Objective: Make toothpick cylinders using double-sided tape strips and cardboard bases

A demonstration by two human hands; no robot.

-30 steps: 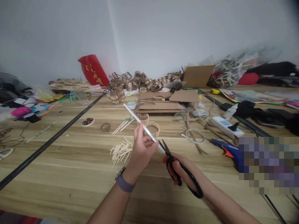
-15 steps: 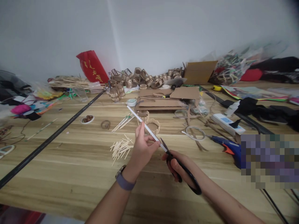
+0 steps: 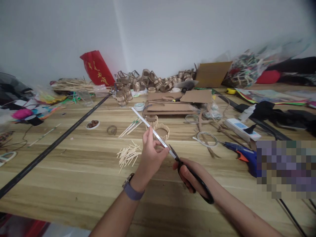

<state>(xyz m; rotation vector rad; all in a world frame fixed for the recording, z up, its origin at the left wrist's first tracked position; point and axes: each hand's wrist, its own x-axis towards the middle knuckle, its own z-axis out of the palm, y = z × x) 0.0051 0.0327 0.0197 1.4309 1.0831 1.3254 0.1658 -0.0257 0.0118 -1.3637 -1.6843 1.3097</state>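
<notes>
My left hand pinches a narrow white strip that slants from upper left down to the right. In my right hand is a pair of black-handled scissors, its blades meeting the strip's lower end just beside my left fingertips. Whether the blades have cut through cannot be made out. Beyond my left hand stand two small rings of short sticks, partly covered by the strip and fingers. A pile of short pale sticks lies to the left of my left wrist.
A blue glue gun and a white power strip lie to the right, near a coiled white strip. Cardboard sheets lie farther back, before a heap of stick-sided pieces. A small dish of brown beads sits left.
The strip and scissors have shifted only slightly, with the strip's far end a little higher and farther left. Both hands keep their hold.
</notes>
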